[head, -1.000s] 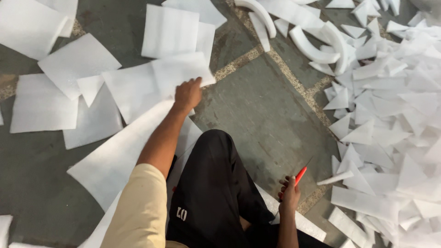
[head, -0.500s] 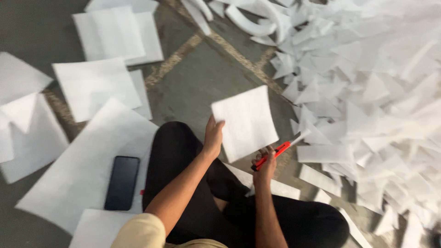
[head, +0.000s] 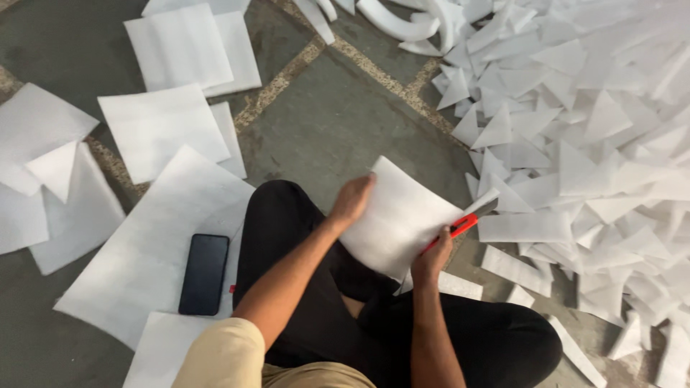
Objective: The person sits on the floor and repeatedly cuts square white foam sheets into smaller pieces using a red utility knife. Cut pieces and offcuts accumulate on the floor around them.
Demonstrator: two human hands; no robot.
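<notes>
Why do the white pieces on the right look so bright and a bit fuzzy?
Head view: soft, even light, no hard shadows; the pile of white foam triangles washes out near the right edge; the left hand and right hand look slightly soft, and so does the red cutter; the black phone is sharp.

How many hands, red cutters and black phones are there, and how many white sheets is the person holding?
Hands: 2, left hand and right hand
Red cutter: 1
Black phone: 1
White sheet being held: 1
Total: 5
</notes>
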